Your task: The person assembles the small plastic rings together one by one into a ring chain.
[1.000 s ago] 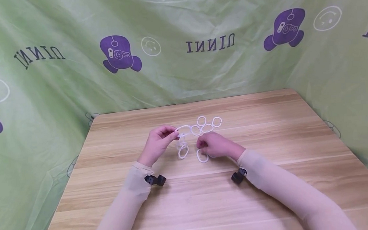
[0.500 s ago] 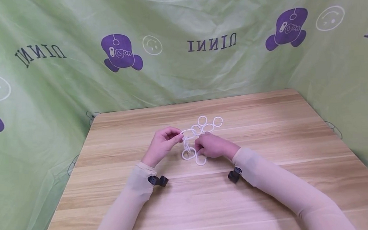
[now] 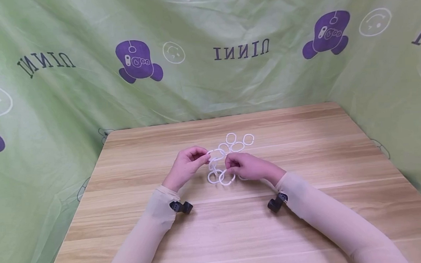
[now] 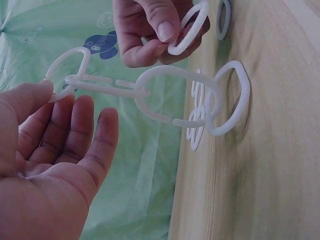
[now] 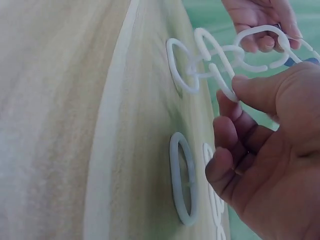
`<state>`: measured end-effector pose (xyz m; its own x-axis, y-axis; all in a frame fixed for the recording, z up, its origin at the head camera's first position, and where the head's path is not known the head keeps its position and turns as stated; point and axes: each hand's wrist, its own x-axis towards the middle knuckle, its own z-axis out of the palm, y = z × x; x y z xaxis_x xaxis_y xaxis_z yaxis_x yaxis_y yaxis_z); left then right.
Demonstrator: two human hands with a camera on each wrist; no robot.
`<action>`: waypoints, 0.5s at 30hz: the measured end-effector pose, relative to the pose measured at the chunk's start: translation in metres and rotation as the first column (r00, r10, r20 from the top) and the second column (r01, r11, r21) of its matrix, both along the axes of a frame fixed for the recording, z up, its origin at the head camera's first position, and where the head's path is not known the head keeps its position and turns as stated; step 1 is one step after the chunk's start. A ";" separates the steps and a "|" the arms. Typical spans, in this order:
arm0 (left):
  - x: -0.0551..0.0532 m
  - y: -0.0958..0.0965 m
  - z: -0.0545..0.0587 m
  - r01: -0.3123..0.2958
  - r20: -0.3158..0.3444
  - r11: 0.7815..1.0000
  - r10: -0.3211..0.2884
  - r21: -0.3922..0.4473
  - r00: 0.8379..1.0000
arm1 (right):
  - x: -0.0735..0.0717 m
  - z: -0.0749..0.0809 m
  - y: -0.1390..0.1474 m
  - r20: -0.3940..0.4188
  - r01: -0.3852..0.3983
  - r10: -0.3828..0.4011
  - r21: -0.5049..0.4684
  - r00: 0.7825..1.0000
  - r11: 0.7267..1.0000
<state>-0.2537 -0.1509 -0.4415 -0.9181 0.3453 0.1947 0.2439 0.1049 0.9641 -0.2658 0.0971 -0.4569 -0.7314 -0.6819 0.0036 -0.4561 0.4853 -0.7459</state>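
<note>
My left hand [image 3: 185,166] pinches the end of a chain of white plastic oval links [image 4: 172,71] between thumb and fingertips. The chain slopes down, and its lowest link [image 4: 244,100] rests on edge or tilted against the table. Each link has a small gap in its side where that side shows. Close to the chain's lower end, my right hand [image 3: 252,168] pinches a single white link [image 5: 216,49] between thumb and index finger. In the right wrist view this link overlaps the chain; whether they are joined I cannot tell.
Another loose white link [image 5: 174,175] lies on the table [image 3: 186,234] beneath my right hand. Several more links [image 3: 230,133] lie in a group just beyond both hands. A green printed cloth [image 3: 201,88] hangs behind the table's far edge.
Over the last second my left hand has shifted slightly right, bringing the chain with it. My right hand moved left with its link, then back right, and the link tilted towards the chain's lower end.
</note>
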 end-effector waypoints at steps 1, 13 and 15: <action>0.000 0.000 0.000 0.001 0.004 1.000 -0.001 0.002 1.000 | 0.001 0.000 0.001 0.012 -0.015 0.015 -0.012 1.000 1.000; 0.001 0.002 0.000 -0.016 0.026 1.000 0.016 -0.009 1.000 | 0.005 -0.002 0.003 0.198 0.001 0.024 -0.124 0.980 0.992; 0.001 0.001 0.000 -0.016 0.022 1.000 0.016 -0.013 1.000 | 0.006 0.000 0.004 0.259 0.023 0.017 -0.153 0.966 0.988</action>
<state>-0.2530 -0.1497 -0.4419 -0.9274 0.3331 0.1700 0.2207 0.1204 0.9679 -0.2598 0.1011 -0.4569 -0.7232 -0.6857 -0.0819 -0.2361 0.3569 -0.9038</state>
